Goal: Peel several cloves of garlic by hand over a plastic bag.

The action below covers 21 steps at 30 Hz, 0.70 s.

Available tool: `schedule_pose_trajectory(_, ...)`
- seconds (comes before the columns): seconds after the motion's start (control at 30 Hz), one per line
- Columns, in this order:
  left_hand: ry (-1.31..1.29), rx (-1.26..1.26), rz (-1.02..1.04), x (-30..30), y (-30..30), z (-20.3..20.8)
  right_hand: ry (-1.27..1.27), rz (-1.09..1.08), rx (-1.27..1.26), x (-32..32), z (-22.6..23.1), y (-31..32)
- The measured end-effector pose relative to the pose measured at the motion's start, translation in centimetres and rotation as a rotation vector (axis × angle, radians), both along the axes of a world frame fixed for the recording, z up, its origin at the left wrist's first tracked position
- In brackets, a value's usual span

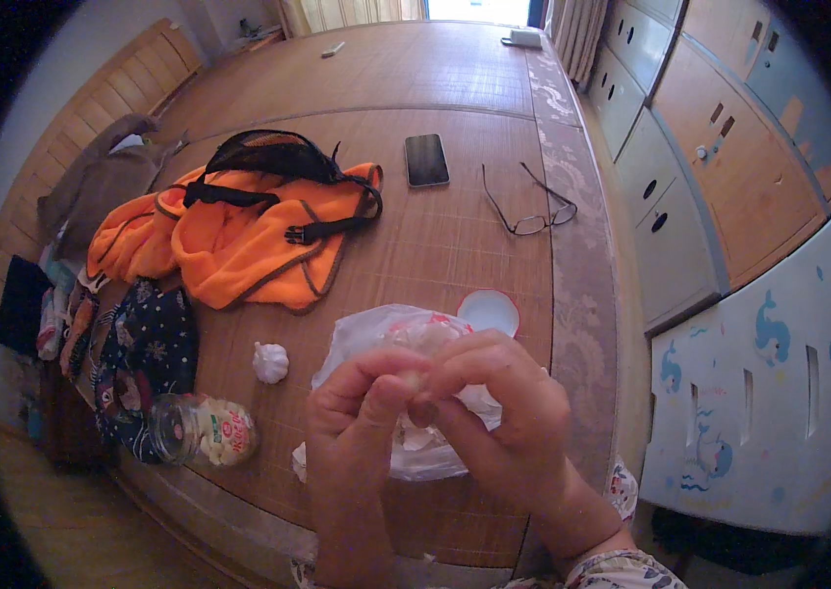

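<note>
My left hand [362, 412] and my right hand [509, 407] meet over a white plastic bag [352, 339]. Their fingertips pinch a small pale garlic clove [417, 381] from both sides; the fingers hide most of it. Pale scraps of garlic skin [415, 432] lie in the bag below. Left of my left hand sits a whole garlic bulb [270, 362]. A clear jar [172, 432], tipped on its side, holds several peeled garlic cloves [224, 450]. Just beyond my right hand lies a white lid [490, 312] with a red rim.
An orange cloth [239, 245] with black straps and mesh spreads over the mat [366, 118] at left. A phone [426, 160] and eyeglasses [533, 221] lie farther back. Dark patterned fabric [146, 344] is beside the jar. Cabinets [759, 373] line the right side.
</note>
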<state>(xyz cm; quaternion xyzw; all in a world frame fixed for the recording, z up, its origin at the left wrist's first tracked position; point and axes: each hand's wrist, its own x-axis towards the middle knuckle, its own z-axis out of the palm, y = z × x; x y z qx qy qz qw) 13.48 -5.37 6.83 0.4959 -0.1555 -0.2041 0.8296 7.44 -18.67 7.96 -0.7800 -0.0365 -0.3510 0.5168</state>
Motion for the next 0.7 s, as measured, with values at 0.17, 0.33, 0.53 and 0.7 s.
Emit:
schedule_pose_trajectory(0.17, -0.006, -0.02, -0.009, -0.02, -0.09, 0.19, -0.004, -0.021, 0.0, -0.09, 0.53, 0.02)
schedule_pose_trajectory(0.33, -0.037, 0.04, 0.039, -0.09, -0.33, 0.03, -0.035, -0.058, -0.017, -0.1, 0.12, 0.02)
schedule_pose_trajectory(0.53, -0.087, 0.028, 0.024, 0.03, -0.27, -0.14, 0.021, 0.006, 0.017, -0.23, 0.31, -0.4)
schedule_pose_trajectory(0.7, -0.065, 0.031, 0.03, -0.03, -0.16, 0.14, 0.024, 0.02, 0.035, -0.16, 0.26, -0.32)
